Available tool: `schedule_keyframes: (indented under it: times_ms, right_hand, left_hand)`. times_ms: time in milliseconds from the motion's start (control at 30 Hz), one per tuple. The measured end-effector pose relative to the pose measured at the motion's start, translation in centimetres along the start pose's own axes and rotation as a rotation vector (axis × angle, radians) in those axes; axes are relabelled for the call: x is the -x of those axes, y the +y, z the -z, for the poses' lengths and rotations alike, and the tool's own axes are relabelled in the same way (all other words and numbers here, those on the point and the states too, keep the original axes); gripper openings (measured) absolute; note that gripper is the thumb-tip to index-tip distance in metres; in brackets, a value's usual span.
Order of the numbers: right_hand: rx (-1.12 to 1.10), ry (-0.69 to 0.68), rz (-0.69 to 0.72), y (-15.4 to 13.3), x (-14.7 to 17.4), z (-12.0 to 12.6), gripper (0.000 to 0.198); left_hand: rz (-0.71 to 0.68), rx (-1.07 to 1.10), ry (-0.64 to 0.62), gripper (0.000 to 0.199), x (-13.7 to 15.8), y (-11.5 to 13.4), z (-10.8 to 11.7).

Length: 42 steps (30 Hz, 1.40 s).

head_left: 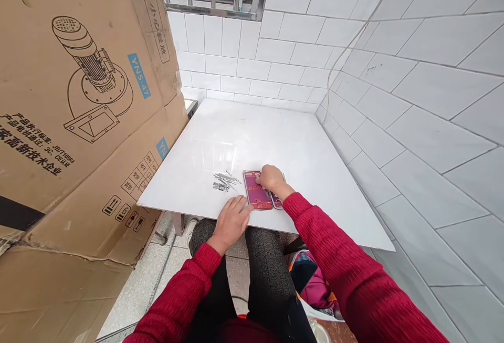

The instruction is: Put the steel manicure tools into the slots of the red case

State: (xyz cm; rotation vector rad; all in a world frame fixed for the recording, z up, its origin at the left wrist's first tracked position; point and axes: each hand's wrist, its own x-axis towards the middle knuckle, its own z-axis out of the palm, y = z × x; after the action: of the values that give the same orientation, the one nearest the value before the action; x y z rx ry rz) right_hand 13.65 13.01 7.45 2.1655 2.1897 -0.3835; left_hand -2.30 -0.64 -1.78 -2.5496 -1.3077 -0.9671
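Note:
A flat purple-and-pink panel (pixel 258 195) with rounded corners lies near the table's front edge, orange-red marks across its middle. My right hand (pixel 271 179) is over its upper right part, fingers closed in a pinch; what they hold, if anything, is hidden. Partly beneath that hand and wrist, a second purple piece (pixel 277 203) with a pale outline shows beside the panel. My left hand (pixel 233 219) rests at the panel's lower left corner, fingers stretched out, fingertips by its edge. Left of the panel lies a loose heap of thin dark grey sticks (pixel 226 180).
The white tabletop (pixel 315 154) reaches back to tiled walls (pixel 291 28). A large cardboard box (pixel 118 175) stands along the left side. A thin cable (pixel 334 64) hangs in the back right corner. Below the table, colourful fabric (pixel 315 285) sits beside my legs.

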Motion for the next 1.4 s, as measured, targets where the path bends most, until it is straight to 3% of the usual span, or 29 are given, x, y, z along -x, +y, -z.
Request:
schedule_keyframes:
  times_ms: [300, 500, 667, 800, 933, 1133, 1267, 1400]
  right_hand:
    - [0.013, 0.056, 0.1, -0.6, -2.4, 0.3, 0.018]
    - [0.054, 0.067, 0.25, -4.6, -4.3, 0.9, 0.019]
    - [0.079, -0.005, 0.41, -8.6, -4.3, -0.2, 0.013]
    - [-0.017, 0.005, 0.483, -8.8, -3.1, -1.0, 0.015]
    - [-0.201, 0.14, 0.441, -5.5, -1.9, -0.7, 0.02]
    - [-0.54, 0.345, 0.274, 3.9, 0.0, -0.5, 0.017]
    - [-0.664, 0.459, 0.104, 9.7, 1.2, -1.9, 0.018]
    - [-0.745, 0.479, 0.031, 12.4, 1.8, -3.8, 0.019]
  left_hand:
    - [-0.003, -0.043, 0.01, 0.029, 0.0, 0.2, 0.1]
    - [-0.015, -0.049, -0.011, 0.03, 0.1, 0.1, 0.2]
    - [-0.011, -0.055, -0.004, 0.029, 0.1, 0.1, 0.2]
    - [-0.004, -0.052, -0.012, 0.029, 0.1, 0.1, 0.2]
    - [-0.011, -0.041, -0.02, 0.03, 0.0, 0.0, 0.2]
    - [-0.007, -0.025, -0.029, 0.031, -0.4, -0.2, 0.2]
    - [0.002, -0.028, -0.049, 0.03, -0.6, -0.1, 0.3]
    - [0.019, -0.014, -0.069, 0.031, -0.7, 0.0, 0.4]
